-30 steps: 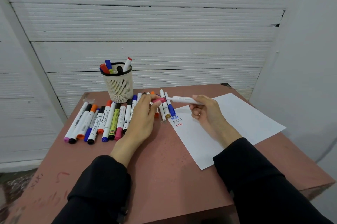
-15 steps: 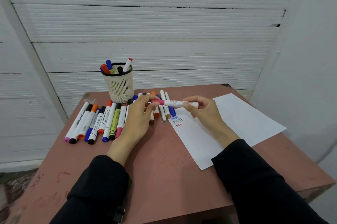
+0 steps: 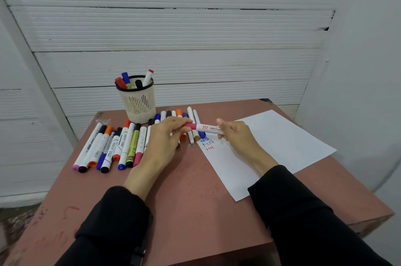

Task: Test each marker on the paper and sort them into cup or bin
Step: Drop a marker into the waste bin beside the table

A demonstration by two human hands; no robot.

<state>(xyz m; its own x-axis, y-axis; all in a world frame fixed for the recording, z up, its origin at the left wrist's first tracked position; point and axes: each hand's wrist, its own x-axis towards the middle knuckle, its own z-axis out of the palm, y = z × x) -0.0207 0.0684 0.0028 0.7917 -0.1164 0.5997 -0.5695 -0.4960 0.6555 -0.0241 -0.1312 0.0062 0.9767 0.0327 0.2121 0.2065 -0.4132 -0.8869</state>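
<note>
We hold one marker point(image 3: 207, 128): left grip point(image 3: 167, 135) pinches its pink cap, right grip point(image 3: 235, 135) the barrel. Jerking risks ink on paper point(image 3: 282, 146).

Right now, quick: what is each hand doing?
Left hand: fingers pinch the pink cap of the white marker.
Right hand: fingers grip the same marker's barrel.

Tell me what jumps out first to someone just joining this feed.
Mid-table, the left hand grips the pink cap of a white marker whose barrel the right hand holds, above the white paper sheet. Left of them lies a row of capped markers, with a cream mesh cup of markers behind.
</note>
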